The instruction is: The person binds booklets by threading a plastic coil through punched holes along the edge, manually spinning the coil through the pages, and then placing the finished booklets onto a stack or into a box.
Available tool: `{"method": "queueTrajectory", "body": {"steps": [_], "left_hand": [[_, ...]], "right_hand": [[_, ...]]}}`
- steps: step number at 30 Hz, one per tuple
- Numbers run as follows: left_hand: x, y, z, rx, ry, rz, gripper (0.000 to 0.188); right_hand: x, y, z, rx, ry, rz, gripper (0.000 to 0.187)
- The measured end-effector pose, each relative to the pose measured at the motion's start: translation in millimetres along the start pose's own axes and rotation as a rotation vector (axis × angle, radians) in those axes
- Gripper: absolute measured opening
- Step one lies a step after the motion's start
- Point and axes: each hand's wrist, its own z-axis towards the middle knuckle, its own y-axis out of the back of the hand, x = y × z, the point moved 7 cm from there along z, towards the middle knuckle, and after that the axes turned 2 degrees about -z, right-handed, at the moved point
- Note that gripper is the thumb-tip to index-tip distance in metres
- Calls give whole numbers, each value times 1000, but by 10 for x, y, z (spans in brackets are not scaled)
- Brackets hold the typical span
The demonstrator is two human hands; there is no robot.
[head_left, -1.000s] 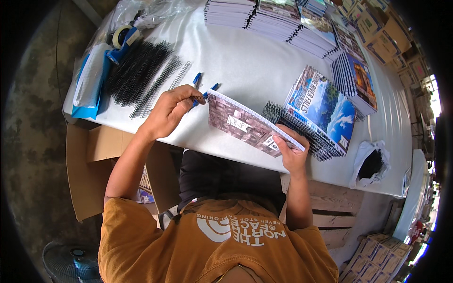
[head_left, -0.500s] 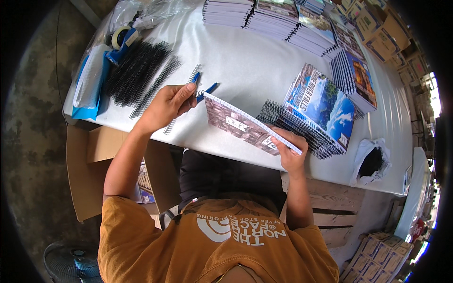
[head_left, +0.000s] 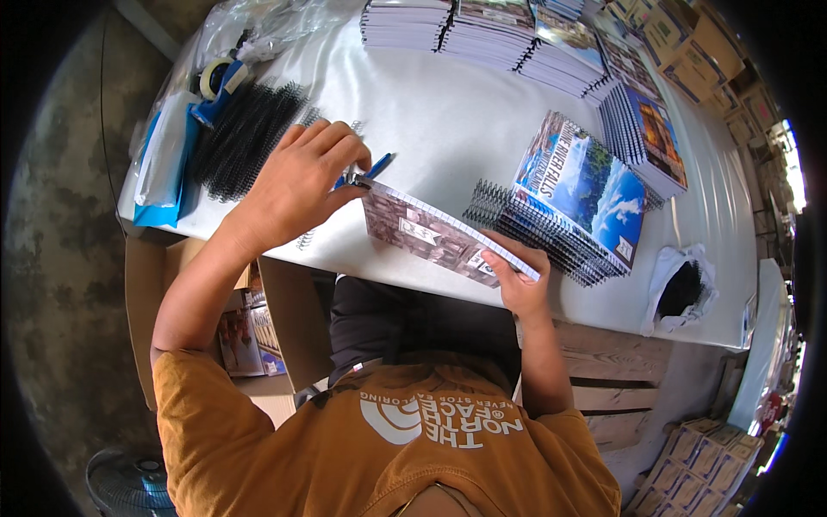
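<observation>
My right hand (head_left: 524, 277) grips the right end of a thin book (head_left: 422, 237), thumb on its brown-toned picture cover. The book is tilted above the table's front edge, its upper long edge showing evenly spaced marks. At the book's left corner, my left hand (head_left: 301, 183) is closed, fingers curled round what looks like blue-handled pliers (head_left: 379, 165); the fingers hide much of the tool. Beyond the left hand lies a heap of black spiral binding coils (head_left: 245, 142). Right of the book is a stack of spiral-bound books (head_left: 586, 194) with a blue-sky waterfall cover.
On the white-covered table (head_left: 413, 112), more bound books (head_left: 491, 34) line the far side. A blue tape dispenser (head_left: 220, 86) and a wrapped white-and-blue pack (head_left: 164, 164) are at left. A white bag with black contents (head_left: 683, 291) lies right. A cardboard box (head_left: 301, 323) stands below.
My left hand has turned over and come forward to the book's left corner, its fingers now curled down there. The book has shifted slightly left in my right hand.
</observation>
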Motion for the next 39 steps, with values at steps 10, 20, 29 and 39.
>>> {"method": "queueTrajectory", "body": {"steps": [10, 20, 29, 39], "left_hand": [[-113, -255, -273, -327, -18, 223, 80], [189, -524, -575, -680, 107, 134, 112], [-49, -1357, -971, -537, -210, 139, 103], [-283, -1296, -1086, -488, -257, 34, 107]], "right_hand": [[169, -152, -103, -12, 268, -167, 31], [370, -367, -188, 41, 471, -251, 31], [341, -416, -220, 53, 462, -246, 32], [328, -447, -215, -5, 466, -193, 32]]}}
